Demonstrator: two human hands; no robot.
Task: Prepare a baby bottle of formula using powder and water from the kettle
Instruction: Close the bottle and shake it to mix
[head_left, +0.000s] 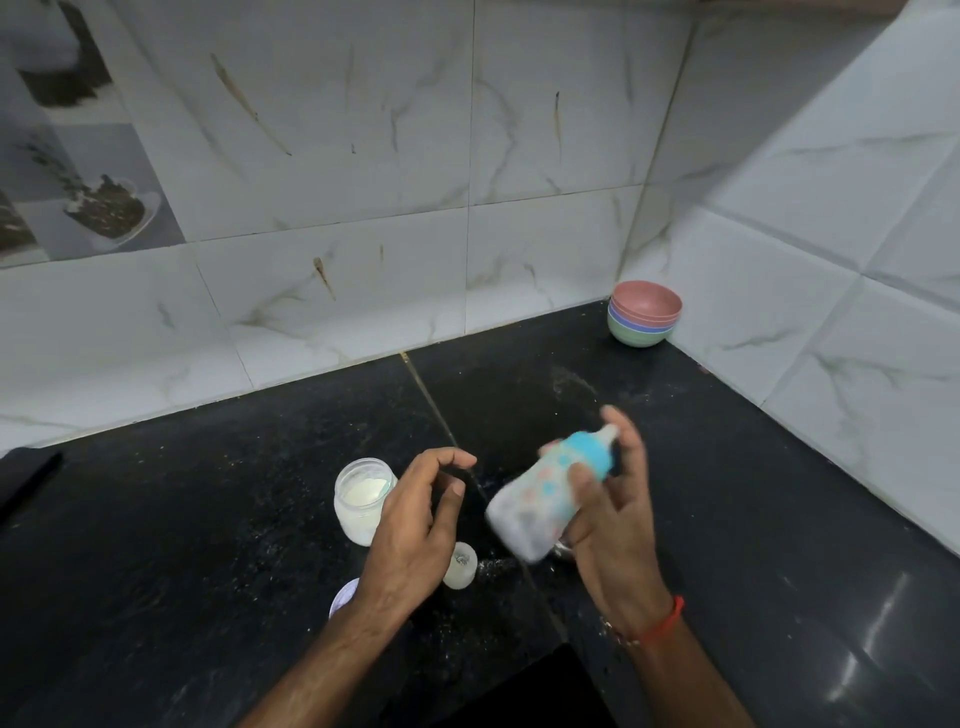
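So the bottle's capped and blurry in the right hand (605, 506), looks like the shake-to-mix step to me. The black surface (208, 519) runs into a tiled corner, with some white specks on it near the middle, probably spilled powder. Baby bottle (540, 496) is tilted, teat pointing far-right, held above the surface just right of centre, with the fingers wrapped round it and the thumb across the front by the blue collar. I'd keep that grip tight on the collar and shake short and quick, since a loose ring would leak. Left hand (415, 512) holds nothing, fingers loosely curled, hovering just beside the bottle. Right behind it is the open powder jar (363, 499), close enough to get knocked, so maybe shake further right. A stack of bowls (644, 312) sits far in the corner, well out of the way. A small clear cap (461, 566) stands near the left wrist. No kettle in view.
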